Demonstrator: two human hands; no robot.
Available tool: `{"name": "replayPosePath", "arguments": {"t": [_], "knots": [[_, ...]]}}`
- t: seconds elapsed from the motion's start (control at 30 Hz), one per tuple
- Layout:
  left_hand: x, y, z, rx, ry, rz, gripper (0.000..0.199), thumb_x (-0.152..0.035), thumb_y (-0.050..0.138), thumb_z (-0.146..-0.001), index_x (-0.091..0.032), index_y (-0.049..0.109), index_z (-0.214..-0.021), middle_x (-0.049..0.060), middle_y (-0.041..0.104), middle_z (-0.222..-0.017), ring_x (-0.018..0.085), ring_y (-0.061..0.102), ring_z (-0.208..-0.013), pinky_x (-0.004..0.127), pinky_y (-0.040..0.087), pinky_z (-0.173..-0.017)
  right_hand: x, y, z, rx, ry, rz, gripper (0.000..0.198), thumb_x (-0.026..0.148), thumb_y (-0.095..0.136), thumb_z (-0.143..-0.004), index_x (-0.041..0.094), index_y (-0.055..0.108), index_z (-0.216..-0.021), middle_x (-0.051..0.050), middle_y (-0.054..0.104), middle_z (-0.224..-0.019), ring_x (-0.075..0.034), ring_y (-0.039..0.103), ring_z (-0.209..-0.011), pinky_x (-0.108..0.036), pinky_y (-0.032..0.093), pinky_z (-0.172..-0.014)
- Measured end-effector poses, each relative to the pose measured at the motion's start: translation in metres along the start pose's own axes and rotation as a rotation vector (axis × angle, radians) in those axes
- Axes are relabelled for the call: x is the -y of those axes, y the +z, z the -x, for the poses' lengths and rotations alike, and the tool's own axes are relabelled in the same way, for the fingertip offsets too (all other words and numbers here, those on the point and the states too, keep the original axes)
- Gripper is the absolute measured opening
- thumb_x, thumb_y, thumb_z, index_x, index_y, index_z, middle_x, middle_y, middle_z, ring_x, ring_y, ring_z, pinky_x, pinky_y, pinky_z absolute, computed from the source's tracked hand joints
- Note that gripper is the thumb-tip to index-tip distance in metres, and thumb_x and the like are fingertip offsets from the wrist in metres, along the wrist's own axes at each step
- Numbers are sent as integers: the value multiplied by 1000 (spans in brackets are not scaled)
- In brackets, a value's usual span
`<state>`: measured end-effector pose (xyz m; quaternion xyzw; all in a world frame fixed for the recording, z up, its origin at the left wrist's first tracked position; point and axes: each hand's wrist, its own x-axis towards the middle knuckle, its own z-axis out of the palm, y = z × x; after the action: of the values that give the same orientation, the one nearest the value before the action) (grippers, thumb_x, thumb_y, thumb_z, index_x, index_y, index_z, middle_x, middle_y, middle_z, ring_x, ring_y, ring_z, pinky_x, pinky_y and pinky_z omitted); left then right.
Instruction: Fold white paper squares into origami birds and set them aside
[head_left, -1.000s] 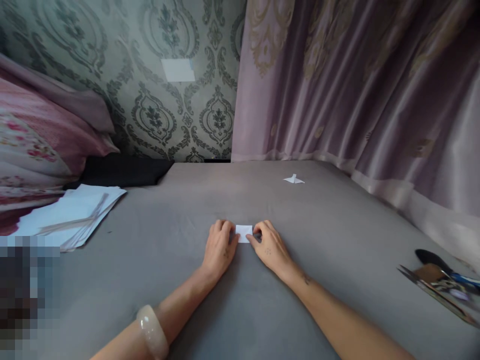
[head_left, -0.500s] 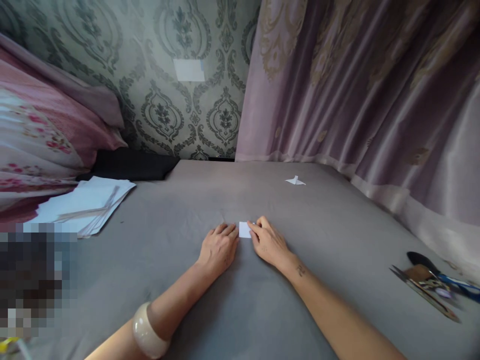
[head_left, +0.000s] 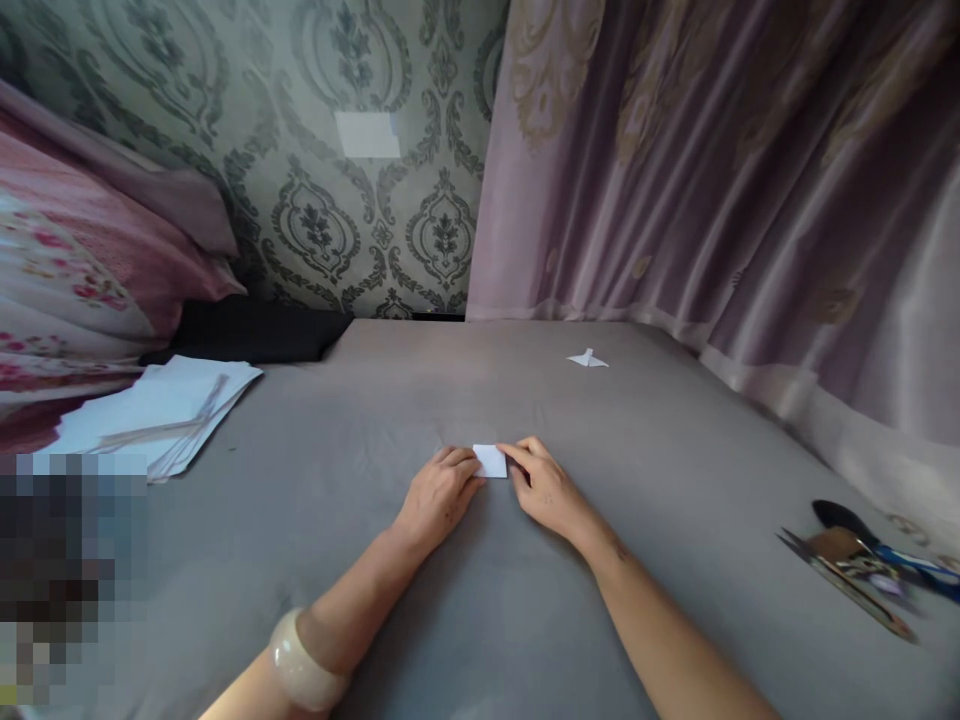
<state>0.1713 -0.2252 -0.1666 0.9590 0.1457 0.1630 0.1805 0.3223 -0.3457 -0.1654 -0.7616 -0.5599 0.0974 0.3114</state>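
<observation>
A small white rectangle of folded paper lies on the grey cloth-covered surface, between my hands. My left hand is closed at its left edge, with fingertips over the paper and the thumb along the near side. From the other side, my right hand reaches in with its index finger stretched out, the tip touching the far right corner. Its thumb is apart from the index finger, and the remaining fingers are partly hidden. A pale bangle circles my left forearm.
A folded white paper figure sits toward the back. Loose white sheets are stacked at left, near a black flat item. At right lie scissors and a pencil-like tool. Curtains border the right side.
My left fingers have moved onto the paper's left edge. My right hand has drawn back to the right, uncovering more of the paper. The whole view has shifted slightly.
</observation>
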Motion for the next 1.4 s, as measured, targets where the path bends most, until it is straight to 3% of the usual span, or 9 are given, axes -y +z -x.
{"name": "replayPosePath", "arguments": {"t": [0.2,0.33,0.57,0.83,1.0,1.1,1.27,1.4], "knots": [[2,-2,-4,58,55,-164,24,-16,40,-94,-17,63,-99,9,66,-104,22,57,-96,35,49,-86,4,-4,3,38,-21,17,47,10,49,-80,22,57,-125,-7,52,-108,-14,57,-87,-28,47,-85],[3,-5,-5,62,40,-137,27,-9,38,-92,-16,61,-103,10,65,-104,22,57,-95,35,49,-85,9,-3,3,29,-12,65,43,15,53,-82,25,57,-124,-6,53,-110,-15,58,-88,-29,47,-84],[7,-5,-3,24,69,-90,23,-28,42,-95,-19,62,-103,8,63,-108,21,56,-96,34,47,-87,10,-1,2,31,-100,222,25,28,46,-95,24,62,-112,-5,57,-105,-15,59,-81,-27,45,-73],[4,-6,-5,20,48,-126,26,-24,38,-97,-18,64,-97,9,62,-101,21,54,-91,35,47,-81,21,5,-5,38,-258,493,35,23,31,-100,18,65,-91,-8,60,-90,-18,56,-76,-31,41,-70],[4,-12,-2,54,22,-188,24,-18,40,-95,-18,64,-90,9,62,-92,21,53,-85,33,47,-76,28,5,3,31,-190,330,18,27,51,-92,22,61,-106,-6,59,-100,-19,57,-83,-31,44,-75],[8,-13,2,66,29,-189,25,-17,40,-94,-18,65,-95,8,64,-92,21,54,-87,32,47,-78,24,2,8,7,-89,243,27,27,59,-86,25,59,-113,-4,57,-103,-18,58,-84,-29,45,-75],[9,-9,9,38,-24,-106,30,-18,37,-96,-19,67,-96,8,65,-95,21,56,-91,32,47,-83,19,0,8,48,-86,221,20,26,50,-92,26,65,-105,-3,57,-101,-14,58,-78,-27,45,-71],[6,-7,11,-16,-145,18,27,-26,43,-95,-17,69,-91,9,64,-97,21,56,-91,33,47,-83,22,2,7,53,-49,148,22,29,46,-94,25,67,-99,-3,58,-99,-13,60,-78,-26,45,-73]]}}
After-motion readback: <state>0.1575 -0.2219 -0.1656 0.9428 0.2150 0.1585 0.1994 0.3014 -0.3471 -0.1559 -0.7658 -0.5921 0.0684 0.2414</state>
